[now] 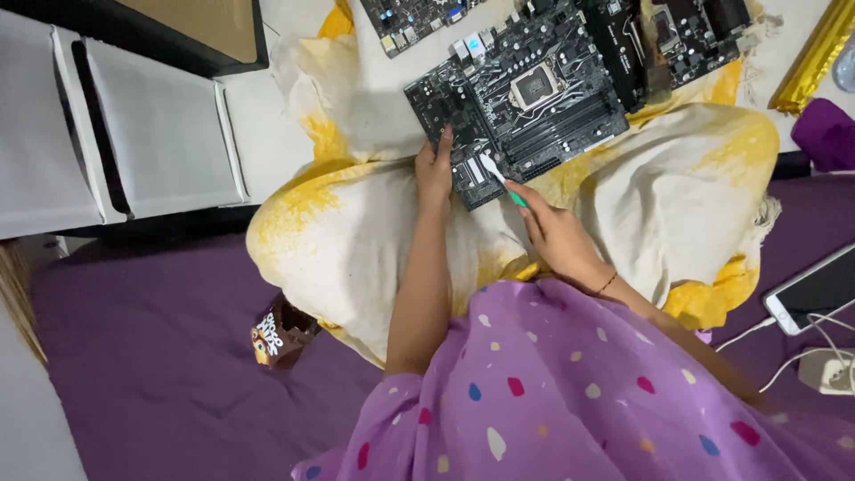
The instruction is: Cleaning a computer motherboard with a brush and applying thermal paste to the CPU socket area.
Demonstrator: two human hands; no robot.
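Observation:
A black computer motherboard (525, 98) lies on a cream and yellow cloth (356, 223). My left hand (434, 167) rests on the board's near left corner, fingers pressing its edge. My right hand (554, 233) grips a small brush with a green handle and white tip (500, 178); the tip touches the board near its front edge. A silver processor socket (534, 85) shows in the middle of the board.
Two more circuit boards (410, 18) (695, 31) lie beyond the first. A white phone (815, 289) with a cable sits at right on the purple sheet (160, 356). A small brown snack packet (278, 334) lies at the cloth's edge. White panels (160, 134) stand at left.

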